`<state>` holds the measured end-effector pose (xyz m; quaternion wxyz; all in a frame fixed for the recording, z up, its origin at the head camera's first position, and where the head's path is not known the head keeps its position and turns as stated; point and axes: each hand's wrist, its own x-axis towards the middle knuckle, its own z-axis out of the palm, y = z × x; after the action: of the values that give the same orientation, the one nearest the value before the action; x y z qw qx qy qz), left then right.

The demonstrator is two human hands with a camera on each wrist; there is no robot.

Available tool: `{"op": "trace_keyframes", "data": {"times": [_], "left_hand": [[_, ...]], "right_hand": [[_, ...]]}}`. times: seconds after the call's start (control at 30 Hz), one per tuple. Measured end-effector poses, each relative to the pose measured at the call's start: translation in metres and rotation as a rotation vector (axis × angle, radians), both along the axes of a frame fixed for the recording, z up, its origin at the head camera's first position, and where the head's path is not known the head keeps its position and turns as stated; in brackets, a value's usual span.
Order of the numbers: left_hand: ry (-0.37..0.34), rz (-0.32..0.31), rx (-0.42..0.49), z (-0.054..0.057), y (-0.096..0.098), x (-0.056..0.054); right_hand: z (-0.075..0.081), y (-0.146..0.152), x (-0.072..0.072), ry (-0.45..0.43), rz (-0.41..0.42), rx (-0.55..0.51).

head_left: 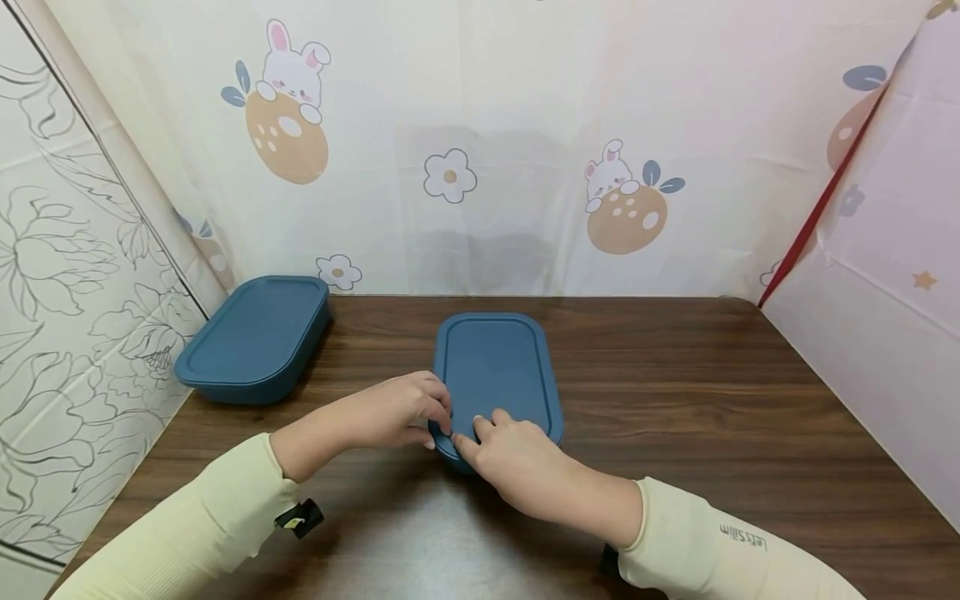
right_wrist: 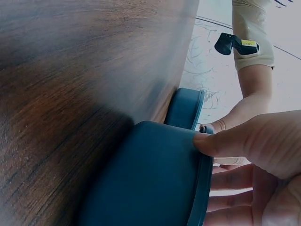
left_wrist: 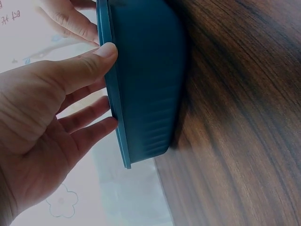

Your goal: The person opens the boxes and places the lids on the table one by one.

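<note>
A blue rectangular food container (head_left: pixel 495 367) with a rimmed lid (left_wrist: pixel 114 94) sits on the table in front of me. At its near left corner, my left hand (head_left: pixel 408 410) pinches the lid's rim, thumb on the edge and fingers over the top. My right hand (head_left: pixel 521 462) holds the near edge; in the right wrist view its thumb (right_wrist: pixel 207 143) presses the rim from the side while the fingers lie over the lid. The container's side wall (left_wrist: pixel 146 80) shows below the rim. Whether the lid is seated all round cannot be told.
A second blue lidded container (head_left: pixel 255 333) stands at the table's back left, beside a wall panel with flower drawings (head_left: pixel 67 275). Behind the brown wooden table (head_left: pixel 675 400) hangs a patterned curtain (head_left: pixel 517 100). A pale cloth (head_left: pixel 885 333) borders the right side.
</note>
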<state>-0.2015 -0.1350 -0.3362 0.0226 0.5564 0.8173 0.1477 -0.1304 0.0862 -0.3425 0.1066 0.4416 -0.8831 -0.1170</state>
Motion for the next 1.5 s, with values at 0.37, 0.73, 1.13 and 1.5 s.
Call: {"op": "trace_keyframes", "data": {"times": [0.37,0.73,1.13,1.5], "left_hand": [[-0.034,0.007,0.019,0.007,-0.002,-0.002],[-0.022,0.008,-0.006,0.009,-0.001,0.000],[-0.012,-0.016,0.032,0.008,-0.003,0.000],[0.000,-0.035,0.094,0.014,-0.004,0.000]], "right_hand": [[0.003,0.003,-0.002,0.028,0.025,-0.030],[0.004,0.003,-0.002,-0.039,-0.027,-0.095],[0.002,0.007,0.000,-0.027,0.003,-0.136],[0.003,0.016,0.002,-0.016,0.038,-0.202]]}}
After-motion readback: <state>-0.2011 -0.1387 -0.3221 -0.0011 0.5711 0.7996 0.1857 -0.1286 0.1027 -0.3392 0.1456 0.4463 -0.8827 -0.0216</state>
